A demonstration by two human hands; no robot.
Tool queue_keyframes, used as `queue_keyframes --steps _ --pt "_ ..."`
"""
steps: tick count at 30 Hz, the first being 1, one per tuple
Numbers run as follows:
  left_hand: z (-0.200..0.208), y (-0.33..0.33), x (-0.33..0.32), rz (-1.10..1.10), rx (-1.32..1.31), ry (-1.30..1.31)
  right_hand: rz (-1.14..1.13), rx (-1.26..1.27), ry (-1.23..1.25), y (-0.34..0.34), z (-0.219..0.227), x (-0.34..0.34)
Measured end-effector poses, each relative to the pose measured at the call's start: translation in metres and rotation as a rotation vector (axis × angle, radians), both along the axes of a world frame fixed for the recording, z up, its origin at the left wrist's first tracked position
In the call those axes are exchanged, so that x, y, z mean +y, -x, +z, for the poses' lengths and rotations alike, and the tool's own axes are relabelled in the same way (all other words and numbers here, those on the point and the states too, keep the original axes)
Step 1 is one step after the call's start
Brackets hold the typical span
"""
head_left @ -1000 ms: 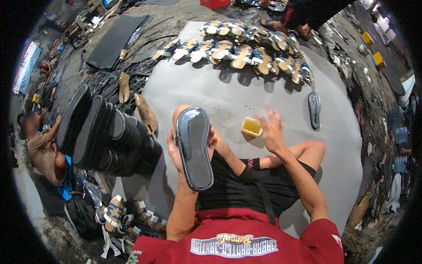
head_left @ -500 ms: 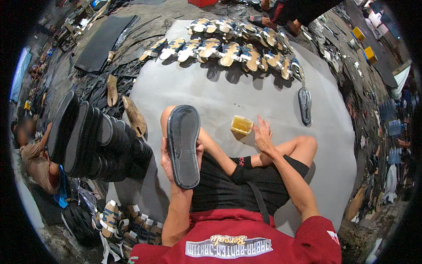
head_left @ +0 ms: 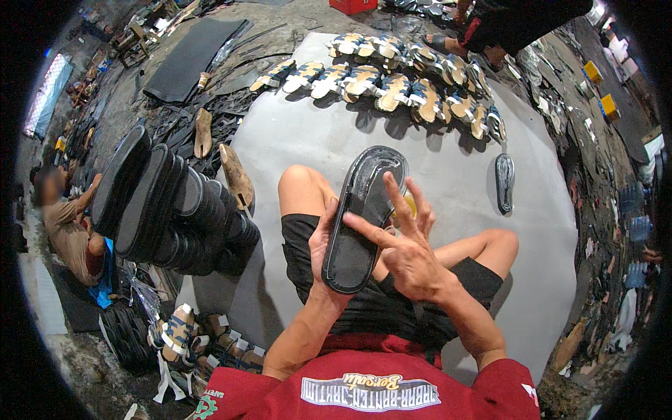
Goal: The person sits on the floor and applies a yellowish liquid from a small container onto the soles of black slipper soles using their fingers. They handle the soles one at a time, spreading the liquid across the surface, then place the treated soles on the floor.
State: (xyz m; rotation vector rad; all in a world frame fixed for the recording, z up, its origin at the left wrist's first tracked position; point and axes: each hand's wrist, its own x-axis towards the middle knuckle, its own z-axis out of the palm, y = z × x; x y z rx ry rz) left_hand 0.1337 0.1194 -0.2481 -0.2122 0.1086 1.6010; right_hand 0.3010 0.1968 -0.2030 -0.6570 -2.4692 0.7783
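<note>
Your left hand (head_left: 323, 253) grips the black sole (head_left: 351, 252) along its edge. Your right hand (head_left: 416, 260) reaches across, fingers spread.

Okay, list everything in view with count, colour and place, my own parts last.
Sheet: one, grey, floor
Held sole: one, black, above the lap
Lone sole: one, black, sheet's right side
Stacked soles: many, black, left
Tub: one, yellowish, centre, mostly hidden
Sandals: many, tan, navy and white, far end; more lower left
Foot-shaped forms: two, brown, left
Mat: one, dark, upper left
Box: one, red, top
Yellow objects: two, upper right
Scraps: uncounted, mostly dark, around
Other people: at least two, brown and dark clothes, left and top right
Shirt: one, red, bottom
Shorts: one pair, black, lower centre
Left hand: one, bare, gripping held sole
Right hand: one, bare, fingers spread over held sole
</note>
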Motion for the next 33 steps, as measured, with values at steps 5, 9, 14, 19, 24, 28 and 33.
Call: queue_keyframes --steps 5,9,14,19,24,28,33 --pt "0.003 0.003 -0.002 0.063 0.037 -0.008 -0.091 -0.264 -0.409 -0.005 -0.004 -0.023" --pt "0.012 0.005 -0.004 0.068 0.082 -0.002 -0.061 -0.070 -0.301 -0.010 0.000 -0.008" --pt "0.032 0.000 -0.004 0.054 0.194 0.086 -0.108 -0.283 -0.258 -0.001 0.001 0.021" --pt "0.019 0.007 -0.006 -0.019 0.131 0.070 0.001 -0.339 -0.199 0.000 -0.005 0.016" --pt "0.007 0.008 -0.008 -0.047 0.145 0.132 0.055 -0.412 -0.210 -0.003 -0.008 0.011" --pt "0.008 0.010 -0.005 -0.081 0.161 0.132 0.097 -0.387 -0.211 -0.003 -0.007 0.008" --pt "0.013 0.008 -0.005 -0.039 0.184 0.151 0.163 -0.367 -0.188 -0.002 -0.005 0.005"
